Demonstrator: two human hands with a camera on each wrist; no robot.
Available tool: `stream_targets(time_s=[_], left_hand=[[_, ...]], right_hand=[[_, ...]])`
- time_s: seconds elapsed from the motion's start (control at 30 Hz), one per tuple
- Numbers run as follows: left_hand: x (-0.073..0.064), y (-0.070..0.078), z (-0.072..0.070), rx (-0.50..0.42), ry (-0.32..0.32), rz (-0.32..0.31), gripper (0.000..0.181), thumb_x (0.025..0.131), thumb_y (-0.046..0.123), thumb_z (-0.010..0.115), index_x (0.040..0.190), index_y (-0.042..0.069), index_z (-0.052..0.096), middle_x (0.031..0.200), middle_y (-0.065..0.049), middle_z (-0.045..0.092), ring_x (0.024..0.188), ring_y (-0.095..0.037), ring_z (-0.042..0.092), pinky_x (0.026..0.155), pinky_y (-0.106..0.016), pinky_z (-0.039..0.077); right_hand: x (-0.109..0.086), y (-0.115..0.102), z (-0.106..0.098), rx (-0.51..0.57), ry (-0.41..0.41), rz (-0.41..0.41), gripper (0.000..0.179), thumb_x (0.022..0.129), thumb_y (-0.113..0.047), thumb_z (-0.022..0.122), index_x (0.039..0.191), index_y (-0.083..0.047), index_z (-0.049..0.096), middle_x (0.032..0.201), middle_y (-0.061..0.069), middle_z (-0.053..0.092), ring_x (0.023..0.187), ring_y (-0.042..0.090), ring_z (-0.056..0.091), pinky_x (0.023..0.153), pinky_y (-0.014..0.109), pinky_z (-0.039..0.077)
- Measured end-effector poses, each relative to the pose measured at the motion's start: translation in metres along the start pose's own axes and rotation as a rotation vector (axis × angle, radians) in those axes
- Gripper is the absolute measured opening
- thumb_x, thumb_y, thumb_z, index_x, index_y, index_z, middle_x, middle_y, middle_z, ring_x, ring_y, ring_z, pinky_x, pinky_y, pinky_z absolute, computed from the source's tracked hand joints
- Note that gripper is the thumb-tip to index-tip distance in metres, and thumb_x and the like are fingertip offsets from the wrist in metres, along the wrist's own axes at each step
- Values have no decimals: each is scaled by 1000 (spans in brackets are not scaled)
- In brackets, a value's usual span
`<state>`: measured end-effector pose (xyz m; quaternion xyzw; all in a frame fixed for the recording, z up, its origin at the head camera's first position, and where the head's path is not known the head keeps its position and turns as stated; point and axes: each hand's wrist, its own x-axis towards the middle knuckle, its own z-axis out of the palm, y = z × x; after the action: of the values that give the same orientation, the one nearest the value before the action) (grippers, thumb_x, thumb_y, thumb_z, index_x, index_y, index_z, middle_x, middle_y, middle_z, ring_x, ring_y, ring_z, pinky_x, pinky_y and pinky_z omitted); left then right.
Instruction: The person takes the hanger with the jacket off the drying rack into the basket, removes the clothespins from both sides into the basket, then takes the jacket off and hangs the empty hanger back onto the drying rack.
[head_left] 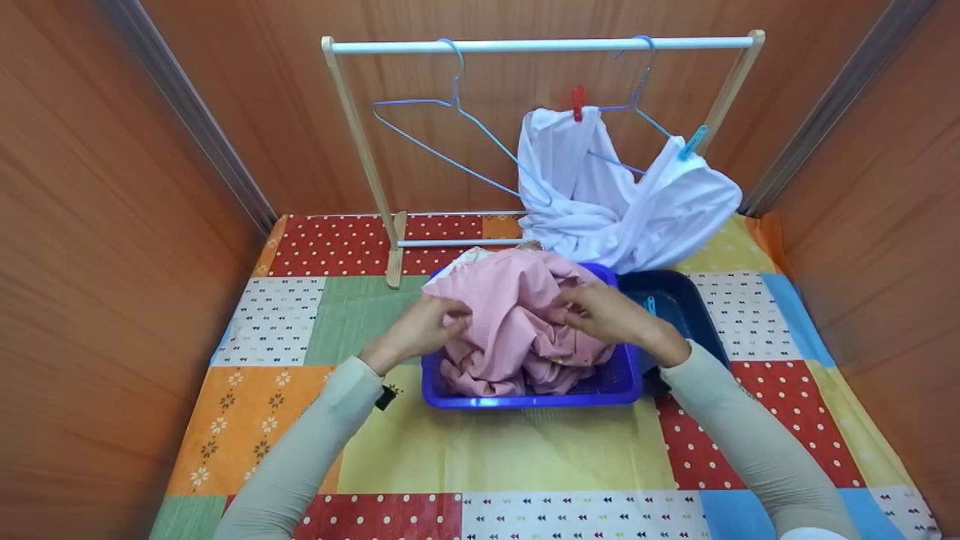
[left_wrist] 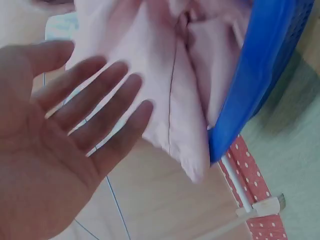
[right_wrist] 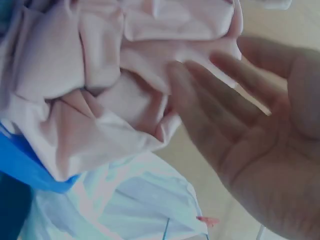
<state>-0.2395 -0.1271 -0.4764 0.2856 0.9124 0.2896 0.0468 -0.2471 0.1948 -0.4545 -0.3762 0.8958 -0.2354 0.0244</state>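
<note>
1. Pink cloth (head_left: 499, 300): soft, matt, creased;
2. blue basket (head_left: 525, 403): plastic, glossy along the rim;
3. white garment (head_left: 600, 214): smooth, light cloth;
4. hangers (head_left: 455, 101): thin wire, smooth-coated;
5. rack uprights (head_left: 360, 135): pale, smooth wood;
6. pegs (head_left: 577, 103): plastic;
7. dark tray (head_left: 694, 304): smooth plastic;
8. patchwork cover (head_left: 510, 457): printed cloth, mostly matt;
9. walls (head_left: 247, 97): wood-grained, faintly glossy.

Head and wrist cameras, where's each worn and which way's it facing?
Head: on the head, facing forward and down at the pink cloth in the blue basket; left hand, right hand and sleeves show.
Left wrist: on that wrist, facing the cloth and basket rim; left palm shows.
Right wrist: on that wrist, facing the cloth and white fabric; right palm shows.
Both wrist views share the pink cloth and blue basket.
</note>
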Motion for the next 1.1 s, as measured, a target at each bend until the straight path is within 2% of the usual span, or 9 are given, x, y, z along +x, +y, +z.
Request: stream_targets(time_s=[0.13, 0.23, 0.4, 0.5, 0.6, 0.67, 0.8, 0.97, 1.1], left_hand=[[13, -16, -8, -4, 130, -75, 34, 96, 22, 61, 123, 4, 66, 125, -15, 67, 119, -32, 62, 102, -47, 48], [23, -29, -9, -43, 148, -105, 45, 93, 24, 65, 133, 3, 59, 136, -16, 60, 129, -33, 55, 110, -47, 42], [40, -46, -7, -180, 37, -166, 74, 89, 37, 69, 151, 12, 37, 156, -13, 38, 145, -33, 35, 119, -51, 29], [51, -55, -3, -256, -53, -182, 89, 87, 47, 70, 158, 22, 22, 165, -10, 19, 150, -33, 24, 120, -53, 23], [62, -63, 2, -310, -104, -206, 97, 84, 53, 71, 159, 28, 13, 166, -8, 11, 151, -33, 21, 121, -52, 22], [66, -67, 6, -327, -121, -228, 100, 84, 54, 70, 159, 27, 10, 166, -11, 14, 150, -34, 23, 121, -50, 23], [71, -71, 12, -307, -138, -251, 98, 84, 54, 70, 159, 25, 14, 161, -15, 27, 148, -34, 28, 120, -50, 24], [72, -68, 15, -232, -90, -181, 84, 85, 45, 72, 154, 16, 33, 153, -14, 43, 141, -33, 41, 117, -49, 31], [69, -55, 14, -193, -43, -96, 77, 87, 38, 72, 151, 14, 38, 148, -15, 50, 136, -33, 48, 114, -48, 36]], right_hand=[[14, 7, -4, 30, 159, 15, 24, 87, -4, 65, 110, -1, 70, 108, 13, 71, 92, 29, 69, 82, 46, 55], [26, 12, -4, 88, 197, 56, 32, 88, -10, 68, 118, -2, 66, 122, 14, 64, 104, 34, 65, 90, 48, 53], [48, 21, -3, 128, 176, 166, 59, 86, -29, 73, 138, -10, 54, 147, 18, 45, 133, 38, 47, 109, 54, 39], [62, 28, -1, 130, 111, 240, 73, 86, -40, 73, 148, -14, 44, 156, 18, 32, 141, 41, 37, 114, 56, 33], [74, 37, 4, 145, 45, 306, 82, 85, -45, 71, 153, -15, 35, 161, 18, 24, 144, 42, 32, 116, 56, 30], [80, 44, 10, 160, 15, 326, 84, 86, -44, 70, 154, -14, 32, 161, 18, 25, 145, 41, 31, 117, 54, 30], [85, 56, 20, 170, -24, 294, 80, 87, -40, 70, 152, -10, 35, 154, 18, 39, 143, 36, 37, 118, 49, 30], [83, 58, 23, 135, 8, 214, 64, 89, -24, 70, 146, -8, 46, 144, 18, 52, 137, 36, 45, 116, 48, 32], [76, 51, 22, 49, 54, 117, 58, 91, -8, 64, 146, -10, 46, 139, 18, 56, 131, 37, 51, 112, 50, 38]])
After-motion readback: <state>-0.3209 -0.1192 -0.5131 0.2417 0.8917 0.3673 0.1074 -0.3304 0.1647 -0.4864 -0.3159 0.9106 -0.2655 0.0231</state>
